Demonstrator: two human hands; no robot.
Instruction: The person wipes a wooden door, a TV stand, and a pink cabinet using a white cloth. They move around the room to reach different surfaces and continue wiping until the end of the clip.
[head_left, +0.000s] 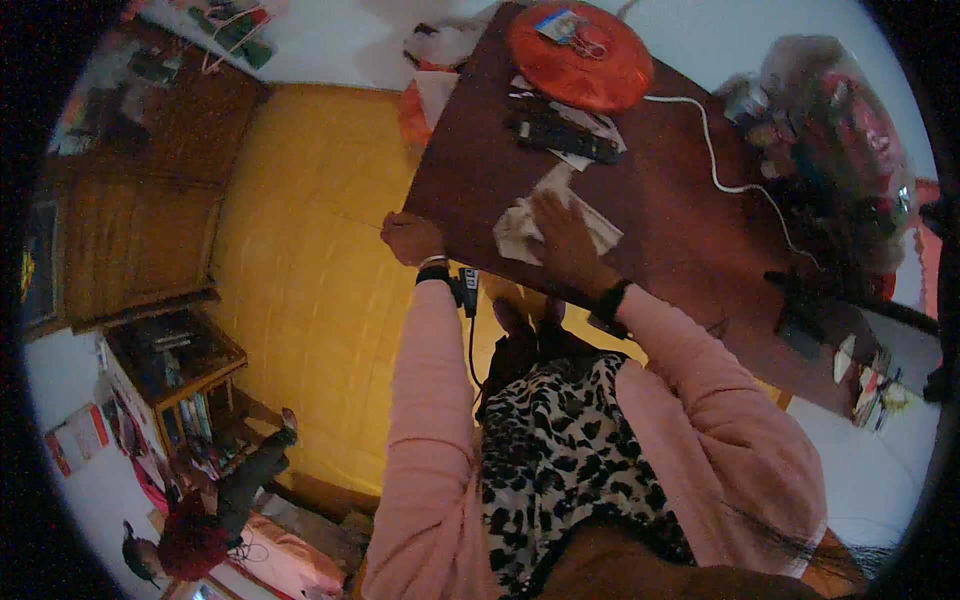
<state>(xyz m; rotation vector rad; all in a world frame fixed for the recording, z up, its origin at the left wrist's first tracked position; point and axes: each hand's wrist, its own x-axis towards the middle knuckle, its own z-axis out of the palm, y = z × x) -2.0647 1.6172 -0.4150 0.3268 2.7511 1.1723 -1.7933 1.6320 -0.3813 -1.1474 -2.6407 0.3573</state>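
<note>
My left hand (412, 238) is beside the left edge of the dark brown table (457, 172), its fingers closed on a thin, thread-like strand that reaches left over the floor. My right hand (564, 232) lies palm down, fingers apart, on a crumpled cream cloth (514, 231) near the table's front edge. Beyond the cloth a black remote control (568, 142) rests on papers or cloths. A round, shiny red object (581, 56) stands at the far end, with a small packet (556, 25) and a pinkish string on top.
A white cable (709, 142) crosses the table towards blurred bags (847, 150) at right. A small boxy device (469, 283) with a black cord is below my left wrist. Yellow floor (307, 225) lies left, with a cabinet (172, 360) and another person (199, 532) beyond.
</note>
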